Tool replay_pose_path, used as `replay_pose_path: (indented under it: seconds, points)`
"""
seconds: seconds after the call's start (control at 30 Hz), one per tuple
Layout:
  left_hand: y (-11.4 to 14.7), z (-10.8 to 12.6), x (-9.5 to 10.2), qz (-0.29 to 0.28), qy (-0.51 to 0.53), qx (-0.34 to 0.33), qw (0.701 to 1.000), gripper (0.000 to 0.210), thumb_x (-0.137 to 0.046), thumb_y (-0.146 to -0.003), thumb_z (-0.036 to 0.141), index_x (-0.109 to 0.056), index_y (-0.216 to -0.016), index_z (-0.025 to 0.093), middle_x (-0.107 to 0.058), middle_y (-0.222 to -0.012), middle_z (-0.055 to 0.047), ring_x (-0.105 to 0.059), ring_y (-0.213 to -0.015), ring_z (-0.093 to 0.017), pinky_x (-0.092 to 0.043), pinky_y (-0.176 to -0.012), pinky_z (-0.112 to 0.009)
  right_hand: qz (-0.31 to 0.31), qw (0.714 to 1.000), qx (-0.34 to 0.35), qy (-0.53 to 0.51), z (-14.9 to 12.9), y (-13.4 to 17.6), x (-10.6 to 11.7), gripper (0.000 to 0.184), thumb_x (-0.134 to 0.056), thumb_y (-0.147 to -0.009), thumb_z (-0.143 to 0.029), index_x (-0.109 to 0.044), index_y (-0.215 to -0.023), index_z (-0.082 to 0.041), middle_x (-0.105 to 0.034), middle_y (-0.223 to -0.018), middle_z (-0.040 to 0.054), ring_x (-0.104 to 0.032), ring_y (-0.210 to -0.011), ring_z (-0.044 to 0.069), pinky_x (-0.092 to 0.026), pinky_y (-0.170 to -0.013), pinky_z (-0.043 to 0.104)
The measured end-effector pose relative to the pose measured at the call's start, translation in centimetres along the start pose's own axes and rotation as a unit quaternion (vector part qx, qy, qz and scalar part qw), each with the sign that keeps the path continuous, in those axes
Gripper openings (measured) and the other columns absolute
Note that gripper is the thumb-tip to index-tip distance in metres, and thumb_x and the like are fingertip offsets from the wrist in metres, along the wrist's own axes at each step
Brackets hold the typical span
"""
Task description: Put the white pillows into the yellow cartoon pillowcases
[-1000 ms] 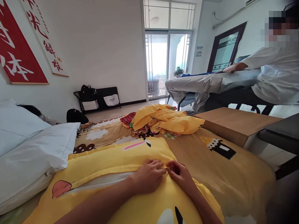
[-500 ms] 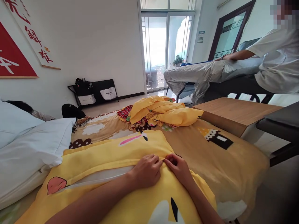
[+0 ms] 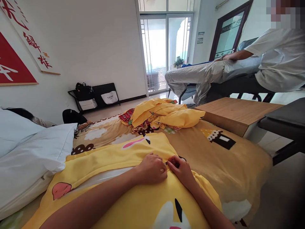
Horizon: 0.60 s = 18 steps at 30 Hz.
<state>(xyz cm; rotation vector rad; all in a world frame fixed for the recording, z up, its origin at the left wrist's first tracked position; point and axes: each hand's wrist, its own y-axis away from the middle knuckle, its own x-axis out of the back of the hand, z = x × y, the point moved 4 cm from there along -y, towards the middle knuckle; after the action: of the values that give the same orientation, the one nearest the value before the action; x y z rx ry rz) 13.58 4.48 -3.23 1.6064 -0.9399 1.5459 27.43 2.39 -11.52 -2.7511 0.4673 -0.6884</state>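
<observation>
A yellow pillowcase [image 3: 135,203] with cartoon prints lies in front of me on the bed. Through the long slit in it shows a white pillow [image 3: 108,175]. My left hand [image 3: 152,168] is closed at the right end of this slit, its fingers curled on the cloth. Beside it, my right hand [image 3: 181,171] pinches the pillowcase's edge between thumb and fingers. The fingertips of both hands nearly meet there. Whether a button or zip pull is between them is hidden.
White pillows [image 3: 30,159] lie at left. Crumpled yellow bedding [image 3: 164,113] sits farther back on the patterned bed sheet [image 3: 228,168]. A wooden-topped box [image 3: 238,109] stands at right, near a seated person [image 3: 283,60] at a covered table [image 3: 190,74]. Bags rest on a black bench [image 3: 107,89].
My left hand has shifted slightly at the slit's end, its fingers turning more toward the right hand. My right hand keeps its pinch. The view has swung a little to the right.
</observation>
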Motion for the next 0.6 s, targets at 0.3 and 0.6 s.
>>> replay_pose_path:
  seconds: [0.3,0.6]
  points:
    - [-2.5,0.2,-1.1,0.011,-0.050,0.036,0.998,0.025,-0.048,-0.090,0.019,-0.072,-0.088,0.014,-0.069,-0.097,-0.012,-0.059,-0.098,-0.025,-0.041,-0.085,-0.039,0.006,1.000,-0.003,-0.014,0.5,0.1,-0.1,0.029,-0.055,-0.079,-0.048,-0.063,-0.072,-0.021,-0.064,-0.063,0.0014,-0.055,-0.059,0.017,-0.042,-0.056,0.027]
    - [-3.0,0.4,-1.7,0.000,-0.050,0.063,0.997,0.031,-0.048,-0.092,0.033,-0.071,-0.094,0.013,-0.068,-0.099,-0.014,-0.058,-0.099,-0.026,-0.039,-0.088,-0.041,0.000,1.000,-0.017,-0.018,0.5,0.2,0.0,0.030,-0.056,-0.078,-0.049,-0.065,-0.075,-0.020,-0.065,-0.064,0.0021,-0.055,-0.058,0.017,-0.042,-0.057,0.027]
